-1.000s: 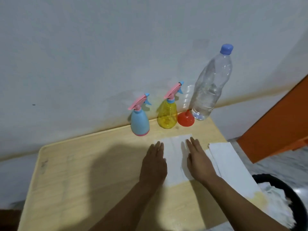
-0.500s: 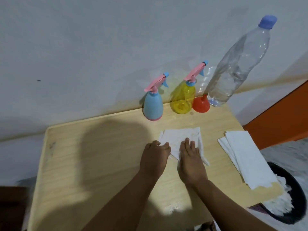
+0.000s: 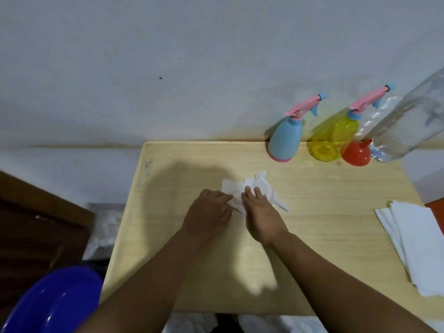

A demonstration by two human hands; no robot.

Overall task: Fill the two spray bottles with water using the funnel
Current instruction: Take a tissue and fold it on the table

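Note:
A blue spray bottle [image 3: 285, 137] and a yellow spray bottle [image 3: 332, 138], both with pink trigger heads, stand at the table's far right edge by the wall. A red funnel [image 3: 356, 153] sits mouth down beside the yellow one. To its right a large clear water bottle [image 3: 406, 126] runs out of view. Mid-table, my left hand [image 3: 208, 214] and my right hand [image 3: 260, 216] bunch up a crumpled white tissue [image 3: 257, 188]. Both hands' fingers curl into the paper.
The wooden table [image 3: 312, 212] stands against a white wall. A stack of white tissues [image 3: 418, 241] lies at its right edge. A blue plastic tub [image 3: 50, 301] sits on the floor at lower left, beside dark wooden furniture [image 3: 36, 227].
The tissue lay flat under both flat hands, and now it is gathered into a crumpled bunch. The view has swung left, so the bottles sit at the right.

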